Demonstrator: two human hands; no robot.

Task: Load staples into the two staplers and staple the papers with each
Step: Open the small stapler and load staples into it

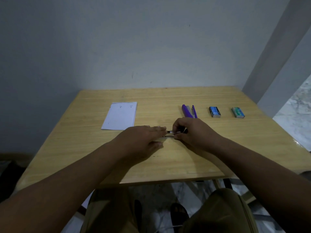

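A small black and silver stapler (170, 134) lies on the wooden table (168, 162) between my hands, mostly hidden by them. My right hand (190, 133) grips its right end with curled fingers. My left hand (143, 137) lies flat with straight fingers over its left end. A purple stapler (189, 111) lies swung open just beyond my right hand. A stack of white papers (120, 116) lies to the back left. Two staple boxes sit to the right, a blue one (214, 112) and a green one (237, 112).
The table stands against a grey wall (134, 47), with its front edge near my knees. A marble floor (296, 115) shows to the right of the table.
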